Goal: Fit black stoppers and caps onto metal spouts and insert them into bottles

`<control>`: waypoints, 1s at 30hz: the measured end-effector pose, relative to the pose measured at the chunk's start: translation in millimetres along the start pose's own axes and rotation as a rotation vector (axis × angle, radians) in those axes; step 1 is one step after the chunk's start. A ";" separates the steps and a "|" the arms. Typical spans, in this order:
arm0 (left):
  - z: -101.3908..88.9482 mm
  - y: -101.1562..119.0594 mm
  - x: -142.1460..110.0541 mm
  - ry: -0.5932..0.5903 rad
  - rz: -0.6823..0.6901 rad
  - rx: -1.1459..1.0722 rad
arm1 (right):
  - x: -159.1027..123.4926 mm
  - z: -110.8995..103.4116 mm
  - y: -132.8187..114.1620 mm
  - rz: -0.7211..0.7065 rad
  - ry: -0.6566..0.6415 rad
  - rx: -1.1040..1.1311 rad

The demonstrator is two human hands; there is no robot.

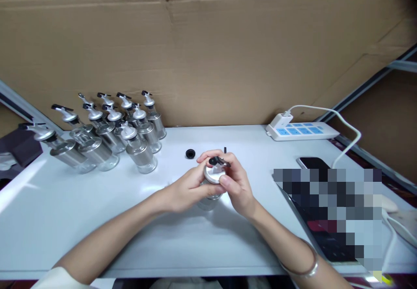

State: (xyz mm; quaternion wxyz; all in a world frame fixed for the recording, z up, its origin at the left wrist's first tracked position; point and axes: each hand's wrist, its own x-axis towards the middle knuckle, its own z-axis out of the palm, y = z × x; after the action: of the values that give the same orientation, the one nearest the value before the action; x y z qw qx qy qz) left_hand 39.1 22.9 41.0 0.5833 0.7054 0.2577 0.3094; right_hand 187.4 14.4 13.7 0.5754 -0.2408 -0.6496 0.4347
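In the head view a glass oil bottle (207, 204) stands on the white table in front of me, topped by a silver pour spout (212, 176) with a black flip cap. My left hand (185, 190) is closed around the bottle's upper part from the left. From the right, my right hand (240, 189) grips the spout, its thumb pressed on the silver collar. My hands hide the bottle's neck and much of its body. A round black cap (190, 153) lies just behind my left hand. Behind my right hand is a small black piece (225, 149).
Several similar oil bottles with metal sleeves (140, 152) stand grouped at the back left. A power strip (302, 131) with a plugged-in white cable lies at the back right. A phone (313, 163) and a dark, partly blurred-out device are on the right. Cardboard (208, 54) walls the back.
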 end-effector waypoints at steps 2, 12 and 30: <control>0.3 0.5 0.0 0.002 -0.008 0.008 | -0.1 0.9 -0.8 -0.002 -0.006 0.005; -0.8 -5.2 -1.2 -0.017 0.038 0.028 | 1.4 4.5 -1.2 -0.028 -0.030 0.050; 3.4 -1.3 -0.1 -0.019 0.025 0.043 | -8.1 7.7 7.3 -0.105 0.033 -0.054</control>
State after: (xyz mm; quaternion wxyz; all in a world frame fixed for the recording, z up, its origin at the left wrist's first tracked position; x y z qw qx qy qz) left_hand 41.5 20.8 39.4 0.5665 0.7240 0.2498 0.3042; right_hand 180.5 9.3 3.5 0.6015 -0.2290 -0.6631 0.3821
